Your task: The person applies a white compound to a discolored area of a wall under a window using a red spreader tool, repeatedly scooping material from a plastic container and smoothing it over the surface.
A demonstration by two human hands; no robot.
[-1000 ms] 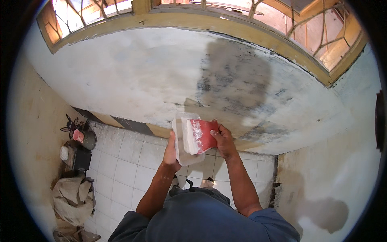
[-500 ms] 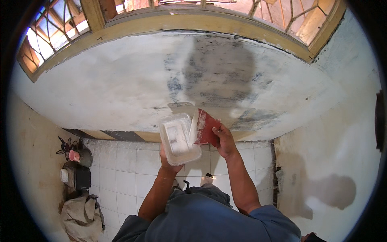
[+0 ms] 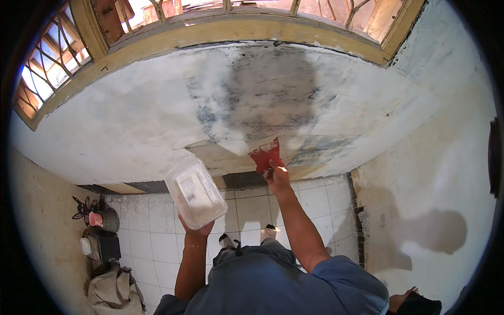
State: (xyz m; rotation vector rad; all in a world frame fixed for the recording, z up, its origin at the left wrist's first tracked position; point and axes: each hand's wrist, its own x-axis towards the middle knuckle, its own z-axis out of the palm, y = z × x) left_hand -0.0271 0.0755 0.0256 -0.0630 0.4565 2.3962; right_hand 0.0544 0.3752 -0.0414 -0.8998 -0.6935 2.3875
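Note:
My left hand (image 3: 197,226) grips a translucent plastic container (image 3: 196,191) from underneath, with whitish material inside it. Held up in my right hand (image 3: 276,177) is a red scraper (image 3: 264,153) with white smears, its wide edge at or very near the patchy white wall (image 3: 157,100); whether it touches I cannot tell. The container is left of the scraper, apart from it. Dark marks and my shadow lie on the wall above the scraper.
A yellow window frame (image 3: 252,32) tops the wall. At left, on tiles (image 3: 163,247), stand a grey bucket (image 3: 109,221), pink dipper (image 3: 96,219), black box (image 3: 107,247) and crumpled sack (image 3: 113,291). Side walls flank me. Something dark (image 3: 422,304) sits at lower right.
The scraper has come out from over the container and moved toward the wall, turning edge upward. My left hand has moved the container down and to the left.

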